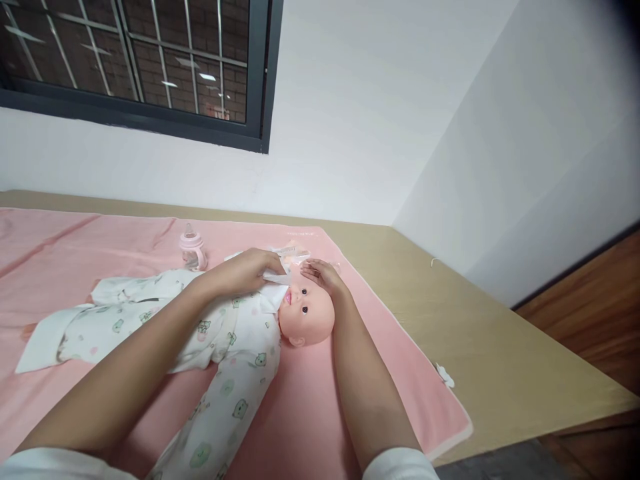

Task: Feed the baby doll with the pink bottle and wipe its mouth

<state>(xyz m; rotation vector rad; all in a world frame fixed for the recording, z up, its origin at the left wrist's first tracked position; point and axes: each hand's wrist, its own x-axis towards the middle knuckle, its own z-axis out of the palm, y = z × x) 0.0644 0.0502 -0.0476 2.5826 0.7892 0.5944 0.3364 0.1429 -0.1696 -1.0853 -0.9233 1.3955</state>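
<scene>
Nearest, the doll's patterned sleeve (241,399) ran toward 7 o'clock from the doll's head (315,321). The doll (236,327) lay on the pink blanket (310,400), its body toward 9 o'clock, its face angled toward the left hand (250,268). That hand, just off the chin toward 10 o'clock, pinched a thin white piece (275,276) between thumb and fingers. The right hand (323,273) curved at the head's 1 o'clock side, fingers loosely extended; whether they pressed on it, I could not tell. The work in hand seemed to be handling the white piece at the neck; moving it called for a light pull and a steadied head. Farther out, clear wrapping (300,256) lay near 12, and a pink-topped bottle (193,251) stood upright at 10.
</scene>
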